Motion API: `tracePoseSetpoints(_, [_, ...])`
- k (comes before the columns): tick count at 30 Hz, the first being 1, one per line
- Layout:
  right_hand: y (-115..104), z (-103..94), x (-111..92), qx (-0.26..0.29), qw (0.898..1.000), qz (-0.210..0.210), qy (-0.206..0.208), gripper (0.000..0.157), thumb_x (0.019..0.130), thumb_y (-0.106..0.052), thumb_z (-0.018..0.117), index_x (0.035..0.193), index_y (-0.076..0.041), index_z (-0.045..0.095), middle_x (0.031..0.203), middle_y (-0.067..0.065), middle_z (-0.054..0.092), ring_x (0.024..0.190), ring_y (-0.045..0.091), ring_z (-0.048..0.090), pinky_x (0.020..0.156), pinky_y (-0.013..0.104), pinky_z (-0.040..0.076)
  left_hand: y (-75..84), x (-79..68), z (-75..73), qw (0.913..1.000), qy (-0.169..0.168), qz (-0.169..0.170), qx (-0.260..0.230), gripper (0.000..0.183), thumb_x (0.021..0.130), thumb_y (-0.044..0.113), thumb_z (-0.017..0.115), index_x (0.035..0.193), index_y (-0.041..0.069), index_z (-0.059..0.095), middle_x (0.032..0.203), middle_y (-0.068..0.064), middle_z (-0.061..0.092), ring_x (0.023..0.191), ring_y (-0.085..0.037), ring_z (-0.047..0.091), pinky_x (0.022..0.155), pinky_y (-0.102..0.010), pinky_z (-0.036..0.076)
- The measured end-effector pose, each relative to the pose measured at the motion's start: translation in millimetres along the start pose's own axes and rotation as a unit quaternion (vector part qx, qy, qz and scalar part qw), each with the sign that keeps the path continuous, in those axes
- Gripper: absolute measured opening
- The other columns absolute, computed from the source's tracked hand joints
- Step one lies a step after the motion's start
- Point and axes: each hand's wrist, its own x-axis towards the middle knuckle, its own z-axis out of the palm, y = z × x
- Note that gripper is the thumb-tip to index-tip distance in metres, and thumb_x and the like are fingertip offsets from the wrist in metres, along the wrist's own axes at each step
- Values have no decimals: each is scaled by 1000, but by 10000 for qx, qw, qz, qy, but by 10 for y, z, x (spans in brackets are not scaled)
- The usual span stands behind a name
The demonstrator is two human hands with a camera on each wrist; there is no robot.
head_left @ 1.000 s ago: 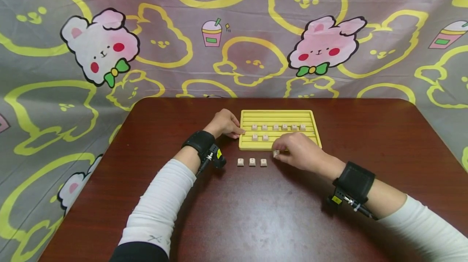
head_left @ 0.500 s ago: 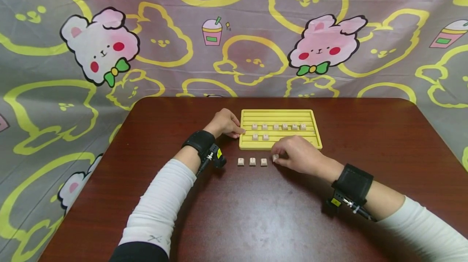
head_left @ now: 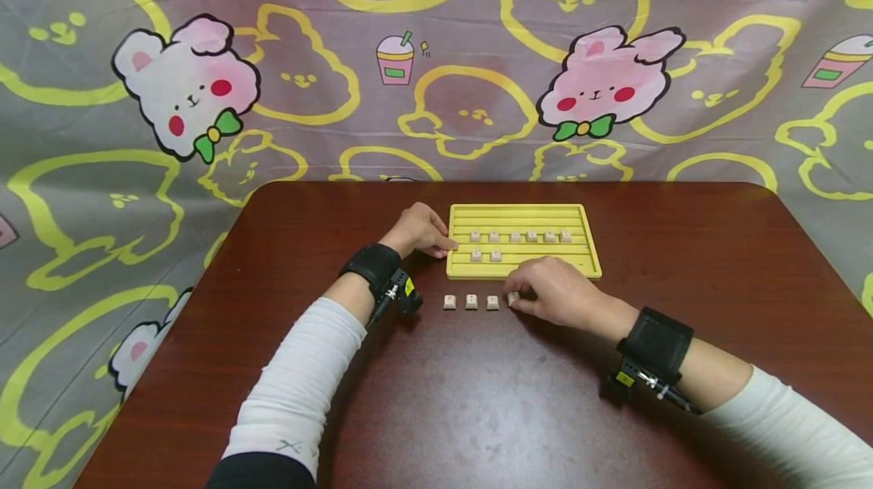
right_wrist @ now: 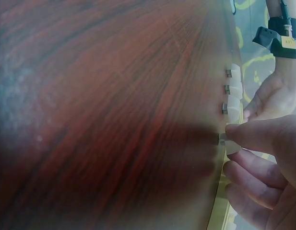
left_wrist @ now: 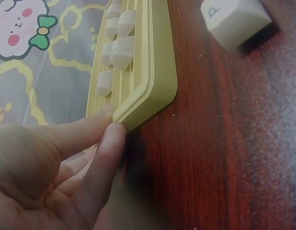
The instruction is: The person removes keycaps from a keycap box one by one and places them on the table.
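Observation:
A yellow ridged tray (head_left: 518,274) lies on the table, with several white keycaps (head_left: 531,236) in two of its rows. My left hand (head_left: 421,230) pinches the tray's left edge between thumb and finger. In front of the tray, my right hand (head_left: 558,292) pinches a white keycap (right_wrist: 231,145) between thumb and fingertips, down at the tabletop. To its left, three keycaps (head_left: 471,302) stand in a row, apart from each other. One keycap (left_wrist: 236,21) in the left wrist view shows the letter P. The right fingers partly hide the held keycap.
The dark brown table (head_left: 436,398) has a glossy top and rounded far corners. Behind it hangs a grey curtain (head_left: 436,110) with cartoon prints. Black camera straps (head_left: 658,345) circle both wrists.
My right hand has moved slightly toward me with its keycap, from the tray's front edge down into line with the three keycaps. The left hand stays on the tray.

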Motion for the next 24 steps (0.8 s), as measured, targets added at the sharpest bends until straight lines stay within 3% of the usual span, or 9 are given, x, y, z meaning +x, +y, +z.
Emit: tracePoseSetpoints(24, [-18,38,16,-11,10000,17,-75,10,82,-20,75,92,-21,73,83,-11,68,74,4,61,64,21,51,2,3,3,10000,6,23,-38,28,76,5,79,98,-6,65,65,-8,66,54,-14,66,61,-29,61])
